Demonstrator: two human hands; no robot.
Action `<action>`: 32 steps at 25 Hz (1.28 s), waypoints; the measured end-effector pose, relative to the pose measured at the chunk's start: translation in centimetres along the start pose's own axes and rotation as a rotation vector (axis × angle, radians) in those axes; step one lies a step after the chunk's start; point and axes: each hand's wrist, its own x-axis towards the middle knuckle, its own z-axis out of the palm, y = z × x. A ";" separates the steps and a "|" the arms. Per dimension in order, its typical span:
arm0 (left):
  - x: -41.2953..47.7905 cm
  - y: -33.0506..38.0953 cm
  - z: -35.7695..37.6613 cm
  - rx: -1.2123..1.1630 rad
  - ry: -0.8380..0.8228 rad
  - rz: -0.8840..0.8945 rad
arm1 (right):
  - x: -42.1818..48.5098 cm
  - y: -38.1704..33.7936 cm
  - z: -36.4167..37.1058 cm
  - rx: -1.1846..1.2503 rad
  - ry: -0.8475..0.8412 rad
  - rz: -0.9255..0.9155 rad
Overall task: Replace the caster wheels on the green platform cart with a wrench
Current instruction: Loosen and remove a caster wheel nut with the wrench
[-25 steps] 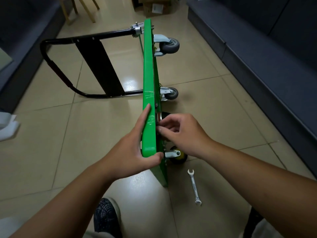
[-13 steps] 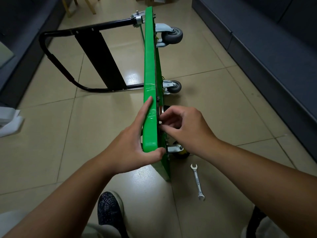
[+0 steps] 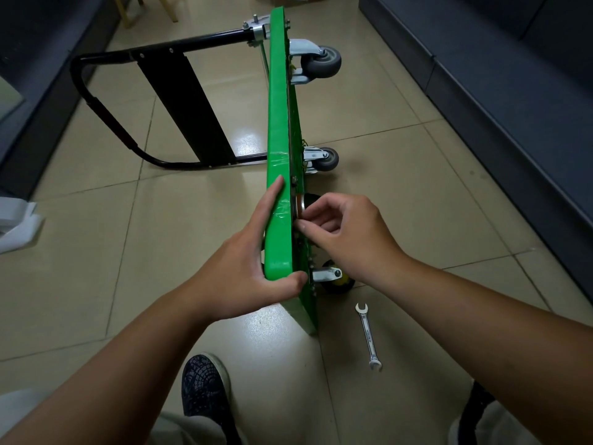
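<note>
Turning what looks like a small fastener point(image 3: 299, 221) by fingertip suits a loose thread; keep the green plastic platform cart point(image 3: 278, 123), on edge on the tiled floor point(image 3: 401, 175), braced. The left hand point(image 3: 247, 271) grip clamps the cart's top corner, thumb hooked round. The right hand point(image 3: 346, 232) grip pinches the fastener beside a black caster wheel point(image 3: 310, 200). The silver open-ended wrench point(image 3: 368, 335) lies on the floor nearby

The platform cart point(image 3: 278, 123) stands on edge on the floor point(image 3: 96, 252), its handle point(image 3: 179, 48) lying to its left and its caster wheels point(image 3: 321, 62) projecting to its right. The wrench point(image 3: 368, 335) lies on the floor right of the cart's near end, clear of it. A shoe point(image 3: 205, 383) sits before that end.
</note>
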 end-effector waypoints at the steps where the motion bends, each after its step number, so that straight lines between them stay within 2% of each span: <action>1: 0.0 0.0 0.0 0.002 -0.001 -0.001 | 0.1 0.0 -0.2 -0.011 -0.020 0.016; 8: 0.1 0.0 0.0 0.013 0.002 0.008 | 0.3 0.4 -0.1 0.006 -0.068 -0.010; 15: 0.0 0.1 -0.1 0.017 -0.001 0.018 | 0.1 0.5 -0.3 0.129 -0.100 -0.048; 21: 0.1 0.0 -0.1 0.001 -0.015 0.007 | 0.2 0.5 -0.2 0.211 -0.064 0.021; 24: 0.1 0.1 -0.1 0.010 -0.015 0.004 | 0.3 0.4 -0.4 0.201 -0.082 0.028; 29: 0.1 0.1 -0.1 0.024 -0.013 0.007 | 0.0 0.2 -0.2 0.041 -0.065 -0.109; 32: 0.1 0.1 -0.2 0.019 -0.017 0.009 | -0.2 0.0 -0.2 0.033 -0.059 -0.141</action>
